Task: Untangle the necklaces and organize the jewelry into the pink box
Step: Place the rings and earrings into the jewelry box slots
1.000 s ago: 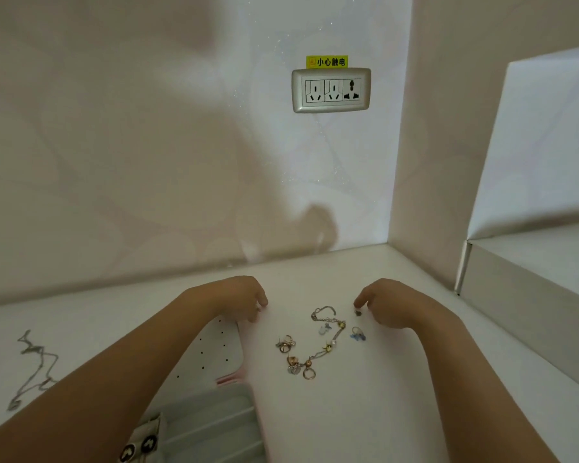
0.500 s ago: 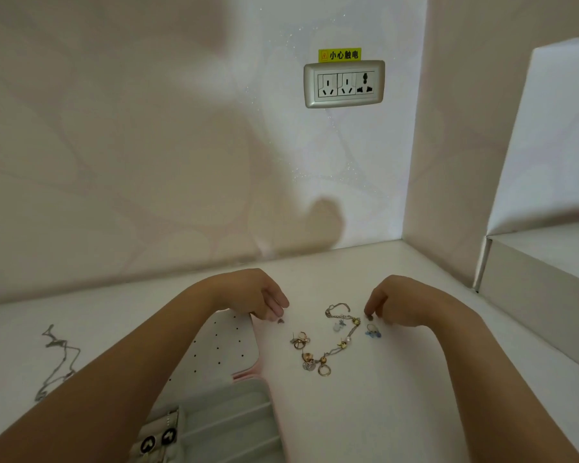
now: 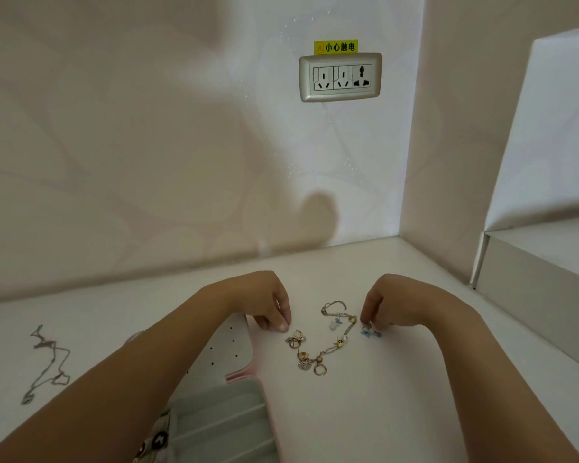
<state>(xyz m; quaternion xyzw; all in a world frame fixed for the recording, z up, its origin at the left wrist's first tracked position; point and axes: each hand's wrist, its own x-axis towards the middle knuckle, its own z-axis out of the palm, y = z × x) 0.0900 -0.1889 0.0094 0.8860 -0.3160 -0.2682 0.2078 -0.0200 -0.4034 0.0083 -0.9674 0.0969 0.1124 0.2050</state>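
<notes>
The pink box lies open at the lower left, its white perforated lid flat and its grey compartments towards me. A gold charm bracelet curves across the white surface between my hands, with gold earrings and gold rings near its lower end. My left hand has curled fingers whose tips rest on the surface just above the gold earrings, with nothing visible between them. My right hand pinches down on a small blue earring. A silver necklace lies far left.
A wall with a power socket rises behind the surface. A side wall and a raised white ledge close off the right. A patterned item sits in the box's near-left compartment.
Both hands have drawn closer to the jewelry: the left fingertips moved from the lid's edge towards the gold earrings, and the right fingertips dropped onto the blue earring. The camera shifted slightly.
</notes>
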